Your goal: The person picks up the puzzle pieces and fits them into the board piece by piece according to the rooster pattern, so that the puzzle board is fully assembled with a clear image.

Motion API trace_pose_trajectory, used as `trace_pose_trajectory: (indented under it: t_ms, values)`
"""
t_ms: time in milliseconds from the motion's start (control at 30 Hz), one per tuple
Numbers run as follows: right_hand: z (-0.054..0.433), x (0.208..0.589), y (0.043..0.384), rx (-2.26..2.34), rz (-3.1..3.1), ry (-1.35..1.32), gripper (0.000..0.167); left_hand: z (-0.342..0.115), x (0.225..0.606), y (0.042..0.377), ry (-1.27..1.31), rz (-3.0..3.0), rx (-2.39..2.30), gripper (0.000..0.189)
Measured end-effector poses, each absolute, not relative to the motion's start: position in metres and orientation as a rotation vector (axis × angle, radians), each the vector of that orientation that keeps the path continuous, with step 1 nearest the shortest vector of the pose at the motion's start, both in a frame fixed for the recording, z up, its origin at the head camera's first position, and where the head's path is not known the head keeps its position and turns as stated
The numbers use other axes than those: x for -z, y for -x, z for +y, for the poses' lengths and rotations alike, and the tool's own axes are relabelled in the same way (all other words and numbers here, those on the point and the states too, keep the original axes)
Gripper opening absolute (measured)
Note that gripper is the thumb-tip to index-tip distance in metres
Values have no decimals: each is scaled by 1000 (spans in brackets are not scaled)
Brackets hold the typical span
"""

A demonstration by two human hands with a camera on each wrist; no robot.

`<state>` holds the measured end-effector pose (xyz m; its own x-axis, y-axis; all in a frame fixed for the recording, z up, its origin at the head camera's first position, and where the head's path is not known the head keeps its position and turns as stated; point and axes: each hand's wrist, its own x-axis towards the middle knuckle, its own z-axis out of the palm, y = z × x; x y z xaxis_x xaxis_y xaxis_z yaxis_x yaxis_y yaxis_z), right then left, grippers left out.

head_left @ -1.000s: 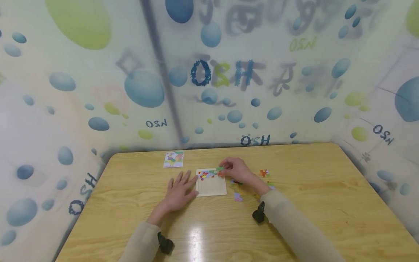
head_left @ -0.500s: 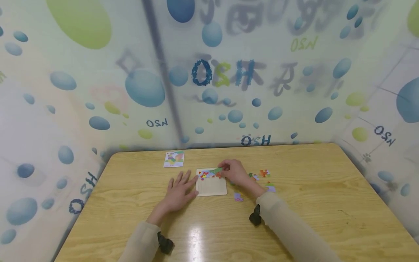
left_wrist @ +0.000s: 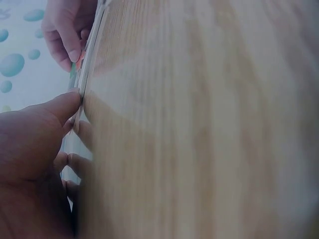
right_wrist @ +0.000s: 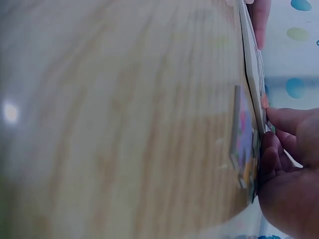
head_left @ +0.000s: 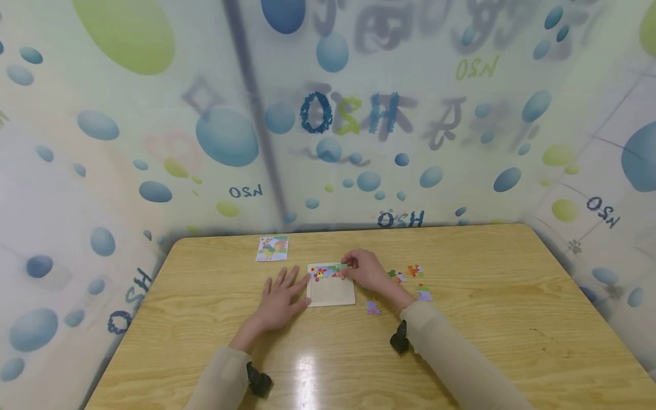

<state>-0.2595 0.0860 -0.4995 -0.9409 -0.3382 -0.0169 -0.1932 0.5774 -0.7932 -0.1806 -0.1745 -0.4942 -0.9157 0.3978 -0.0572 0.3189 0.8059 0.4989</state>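
A pale wooden puzzle board [head_left: 330, 294] lies on the table, with a row of colourful jigsaw pieces [head_left: 323, 273] along its far edge. At that row's right end, my right hand [head_left: 370, 272] pinches a green and orange jigsaw piece [head_left: 340, 269] between thumb and fingertips; its far part is hidden by the fingers. The right wrist view shows the thumb on the orange part [right_wrist: 264, 101] of that piece. My left hand [head_left: 279, 304] rests on the table with fingers spread, thumb and index fingertip touching the board's left edge.
Loose jigsaw pieces lie right of the board: a purple one [head_left: 373, 308], an orange one [head_left: 414, 271], a lilac and green one [head_left: 423, 294] and others partly behind the right hand. A picture card [head_left: 272, 249] lies at the back left. A patterned curtain [head_left: 328, 171] stands behind the table.
The right hand has shifted slightly left and toward me, and the green and orange piece has settled from beyond the board's edge into line with the row. The left hand stays put.
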Motion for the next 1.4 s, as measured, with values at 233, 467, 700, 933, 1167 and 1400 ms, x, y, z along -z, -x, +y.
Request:
trace_pose_trajectory:
  t_ms: [233,467,700,933,1167,1400]
  values:
    - [86,499,260,1229,2661,489,14,-175,494,181,-563,2822,-747,60]
    - [89,499,260,1217,2680,484,11,-175,494,182,-556,2809,-744,60]
    - [88,498,258,1232,2682,484,11,-175,494,182,-559,2814,-744,60]
    - [86,497,257,1241,2701,501,9,-175,493,181,-557,2816,-751,60]
    - [86,498,258,1218,2710,491,12,-175,495,181,-563,2826,-762,61]
    - [85,499,257,1209,2723,491,17,-175,494,181,-555,2819,-739,60]
